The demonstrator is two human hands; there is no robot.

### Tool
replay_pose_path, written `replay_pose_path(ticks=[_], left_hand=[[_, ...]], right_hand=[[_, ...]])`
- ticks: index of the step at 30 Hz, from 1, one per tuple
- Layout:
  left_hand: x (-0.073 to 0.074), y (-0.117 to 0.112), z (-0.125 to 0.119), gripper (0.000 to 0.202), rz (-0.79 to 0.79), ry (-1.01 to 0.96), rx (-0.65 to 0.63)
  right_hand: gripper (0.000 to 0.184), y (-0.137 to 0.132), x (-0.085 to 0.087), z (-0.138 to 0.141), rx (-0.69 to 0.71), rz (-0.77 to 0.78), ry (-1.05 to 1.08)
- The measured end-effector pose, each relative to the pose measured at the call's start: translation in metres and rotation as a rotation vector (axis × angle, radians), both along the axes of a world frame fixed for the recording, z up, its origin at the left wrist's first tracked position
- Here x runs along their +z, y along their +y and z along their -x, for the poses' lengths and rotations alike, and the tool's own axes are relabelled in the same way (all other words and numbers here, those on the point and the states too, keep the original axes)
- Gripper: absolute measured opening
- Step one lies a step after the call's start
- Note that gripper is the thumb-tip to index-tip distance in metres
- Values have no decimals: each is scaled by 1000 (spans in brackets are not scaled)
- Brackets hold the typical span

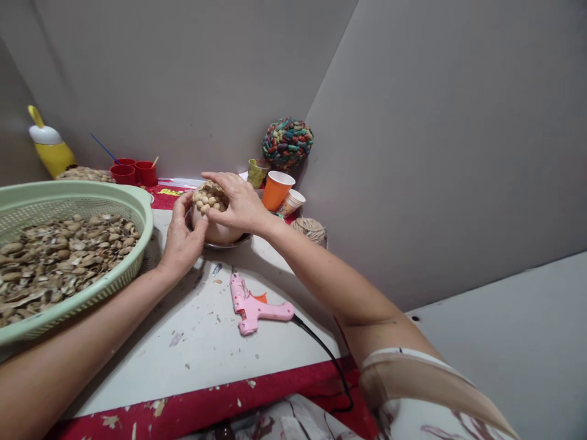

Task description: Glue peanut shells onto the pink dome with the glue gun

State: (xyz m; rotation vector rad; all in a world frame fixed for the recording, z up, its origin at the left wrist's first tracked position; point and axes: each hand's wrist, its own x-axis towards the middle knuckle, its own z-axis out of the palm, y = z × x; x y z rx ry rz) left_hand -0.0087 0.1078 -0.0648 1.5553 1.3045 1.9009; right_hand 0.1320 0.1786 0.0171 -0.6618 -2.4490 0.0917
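Note:
Both hands are around a rounded form (pixel 222 233), smooth and pinkish-tan below, with pale nutshells (pixel 211 198) covering its upper part. It sits in a shallow dark-rimmed dish on the table. My left hand (pixel 184 237) grips its left side, fingers behind and thumb in front. From the right, my right hand (pixel 241 203) curves over the top, its thumb against the front shells. The palms hide part of the form. In front of it lies a pink glue gun (pixel 257 305) with an orange trigger, on its side and touched by neither hand.
A green basket (pixel 147 229) of loose nutshells (pixel 68 256) stands left. Behind are red cups (pixel 145 173), an orange cup (pixel 277 190), a multicoloured ball (pixel 288 143), twine (pixel 310 230) and a yellow bottle (pixel 52 153). A black cord (pixel 323 345) runs off the front edge. Grey walls enclose the back and right.

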Motion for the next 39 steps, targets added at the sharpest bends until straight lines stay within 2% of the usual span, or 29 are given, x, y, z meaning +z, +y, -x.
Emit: replay_pose_path(ticks=[18,30,39], left_hand=[[2,-1,-2,46,-6,31,38],[4,-6,-1,34,11,-12,29],[3,-4,1,39,29,11,60]], right_hand=[[68,1,-2,1,-9,-51,4],[55,9,-1,-2,63,28,76],[49,14,-4,1,75,-7,71]])
